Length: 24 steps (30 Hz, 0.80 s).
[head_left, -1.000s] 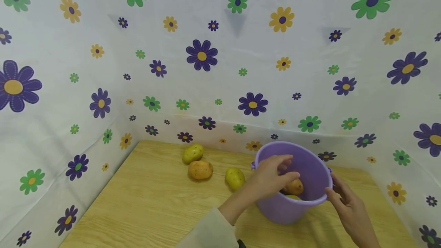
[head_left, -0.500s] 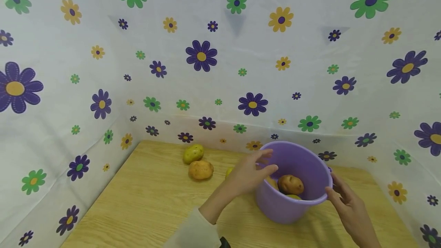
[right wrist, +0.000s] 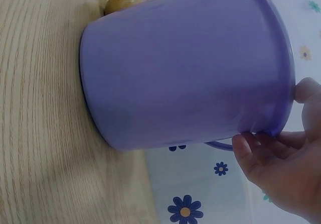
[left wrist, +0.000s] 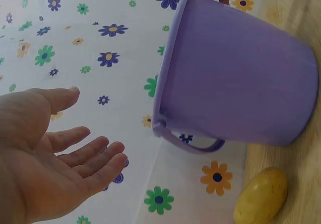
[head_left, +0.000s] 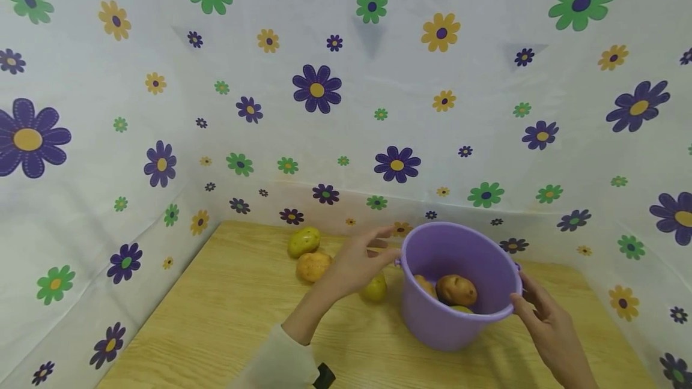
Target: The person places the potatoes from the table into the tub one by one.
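A purple bucket [head_left: 440, 329] stands upright on the table, with brown potatoes [head_left: 456, 290] and part of a greenish one visible inside. My right hand [head_left: 557, 329] holds its right rim, thumb on one side and fingers on the other, as the right wrist view also shows. To the left of the bucket hovers my left hand [head_left: 351, 266], empty, its fingers loosely spread; in the left wrist view the palm shows bare. Beneath that hand, partly covered by it, lies a yellow-green potato [head_left: 375, 290]. The bucket's handle [left wrist: 193, 144] hangs down on the far side.
Further left on the wooden table [head_left: 216, 317] lie a brown potato [head_left: 312, 267], partly behind my left hand, and a yellow-green potato [head_left: 304, 241] touching or close to it. A white flower-print sheet [head_left: 346, 137] walls the table at the back and both sides.
My left hand has moved out of the bucket, over its rim and leftward, uncovering the potatoes inside. The right hand keeps its hold on the rim, and the bucket stays put.
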{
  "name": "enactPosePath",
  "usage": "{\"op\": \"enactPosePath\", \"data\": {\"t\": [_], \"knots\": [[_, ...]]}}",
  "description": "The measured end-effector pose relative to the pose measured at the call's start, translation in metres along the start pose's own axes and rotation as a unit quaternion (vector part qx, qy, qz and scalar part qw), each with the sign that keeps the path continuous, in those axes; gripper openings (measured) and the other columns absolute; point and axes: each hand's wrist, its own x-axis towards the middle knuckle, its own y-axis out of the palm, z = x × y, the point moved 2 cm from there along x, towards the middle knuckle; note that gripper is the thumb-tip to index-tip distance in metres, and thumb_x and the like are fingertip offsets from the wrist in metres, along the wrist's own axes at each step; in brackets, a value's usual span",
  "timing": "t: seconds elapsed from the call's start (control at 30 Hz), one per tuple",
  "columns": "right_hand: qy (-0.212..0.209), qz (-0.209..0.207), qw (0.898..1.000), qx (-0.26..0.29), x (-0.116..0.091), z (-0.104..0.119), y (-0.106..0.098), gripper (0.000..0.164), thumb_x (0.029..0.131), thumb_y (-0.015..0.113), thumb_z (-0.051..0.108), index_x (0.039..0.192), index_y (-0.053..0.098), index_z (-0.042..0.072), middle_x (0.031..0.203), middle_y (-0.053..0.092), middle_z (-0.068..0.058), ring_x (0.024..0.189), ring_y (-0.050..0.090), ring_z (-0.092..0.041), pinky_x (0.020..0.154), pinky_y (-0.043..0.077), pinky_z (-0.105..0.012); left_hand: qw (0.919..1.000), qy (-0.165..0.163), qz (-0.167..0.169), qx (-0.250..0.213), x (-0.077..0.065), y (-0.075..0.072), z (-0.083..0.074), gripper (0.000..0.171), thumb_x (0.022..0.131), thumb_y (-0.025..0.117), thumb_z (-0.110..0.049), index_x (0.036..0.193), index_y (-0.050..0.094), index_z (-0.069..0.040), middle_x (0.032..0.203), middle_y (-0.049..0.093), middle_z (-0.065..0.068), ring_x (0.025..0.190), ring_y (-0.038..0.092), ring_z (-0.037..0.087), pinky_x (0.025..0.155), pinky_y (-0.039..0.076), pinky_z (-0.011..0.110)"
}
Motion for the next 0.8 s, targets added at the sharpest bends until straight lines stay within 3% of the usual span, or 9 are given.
{"op": "enactPosePath", "data": {"t": [0.2,0.47,0.8], "knots": [[0.001,0.003,1.000,0.006,0.000,-0.001,0.000,0.054,0.108,0.057,0.013,0.156,0.039,-0.002,0.136,0.054,0.015,0.111,0.055,0.010,0.081,0.052,-0.009,0.9999,0.011,-0.010,0.008,-0.008,-0.018,0.011,0.059,0.102,0.066,-0.040,0.151,0.051,-0.011,0.148,0.056,0.010,0.129,0.059,0.026,0.104,0.052,0.042],[0.006,0.005,1.000,-0.003,0.000,-0.001,0.000,0.055,0.108,0.057,0.015,0.156,0.039,-0.004,0.138,0.055,0.008,0.109,0.054,0.014,0.081,0.052,-0.008,0.9994,0.006,-0.028,0.022,-0.018,-0.040,0.024,0.060,0.102,0.067,-0.036,0.153,0.050,-0.010,0.147,0.057,0.013,0.128,0.059,0.030,0.106,0.051,0.045],[0.010,0.001,1.000,-0.006,0.000,-0.003,-0.001,0.055,0.108,0.057,0.016,0.156,0.039,-0.003,0.135,0.054,0.017,0.106,0.053,0.015,0.080,0.050,-0.007,0.9984,-0.003,-0.051,0.022,-0.028,-0.066,0.044,0.060,0.101,0.068,-0.034,0.153,0.049,-0.010,0.149,0.054,0.012,0.129,0.058,0.030,0.107,0.050,0.046]]}}
